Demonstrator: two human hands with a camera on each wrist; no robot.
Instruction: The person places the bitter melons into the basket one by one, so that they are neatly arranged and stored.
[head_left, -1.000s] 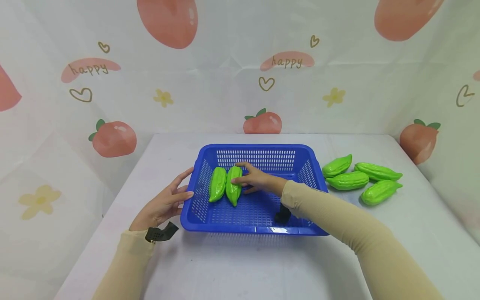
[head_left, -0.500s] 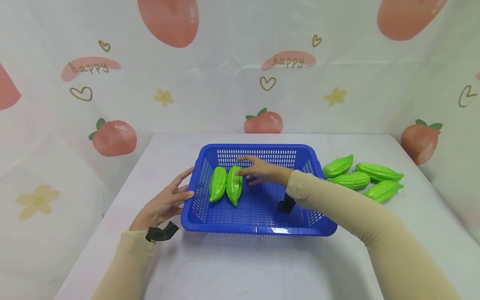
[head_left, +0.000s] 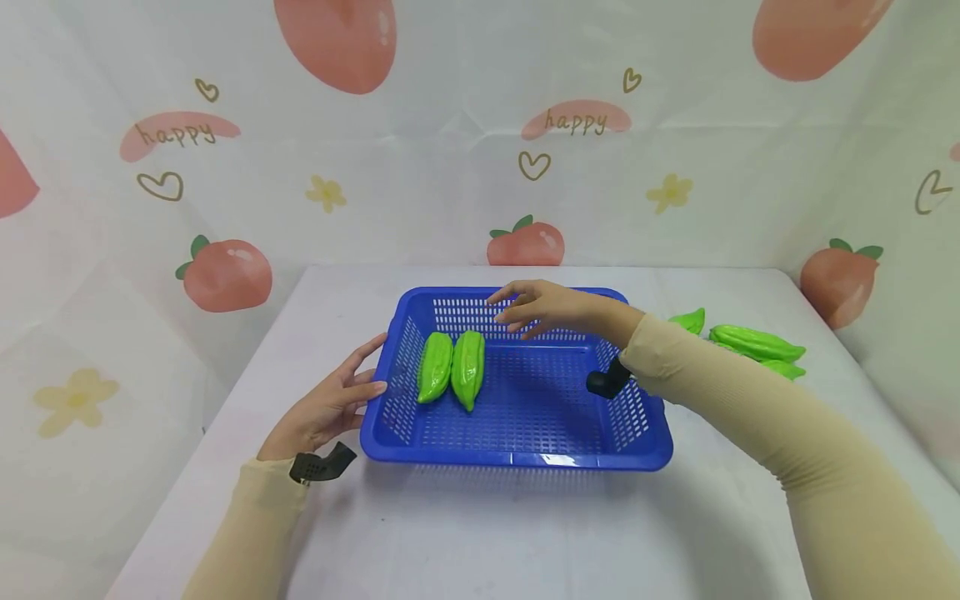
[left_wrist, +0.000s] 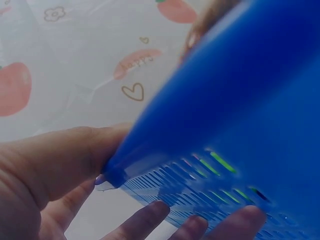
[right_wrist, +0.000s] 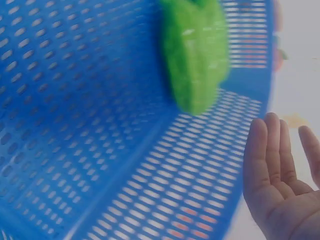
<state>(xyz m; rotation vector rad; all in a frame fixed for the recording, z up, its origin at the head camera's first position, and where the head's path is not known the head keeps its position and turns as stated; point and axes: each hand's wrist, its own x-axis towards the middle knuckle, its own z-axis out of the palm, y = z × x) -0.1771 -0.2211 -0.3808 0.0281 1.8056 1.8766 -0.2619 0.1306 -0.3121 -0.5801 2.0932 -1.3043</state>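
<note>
Since the earlier frames the right hand (head_left: 551,308) has been lifted off the second gourd (head_left: 468,379) and drawn back toward the far right of the basket (head_left: 517,457); it is now held above the far rim, fingers straight and spread, nothing held. Both gourds are left lying side by side, touching, on the basket floor at its left end, long axes running front to back; the first gourd (head_left: 435,377) is just beside the left wall. Packing them tight against that wall is judged to keep the remaining floor free. The left hand (head_left: 330,408) is laid against the basket's left outer wall, fingers straight and touching the mesh, thumb near the rim, probably to keep the basket from sliding; in the left wrist view its fingertips (left_wrist: 150,212) are seen pressed on the blue wall. More gourds (head_left: 753,343) are lying on the table (head_left: 480,533) right of the basket, partly hidden by the right sleeve.
</note>
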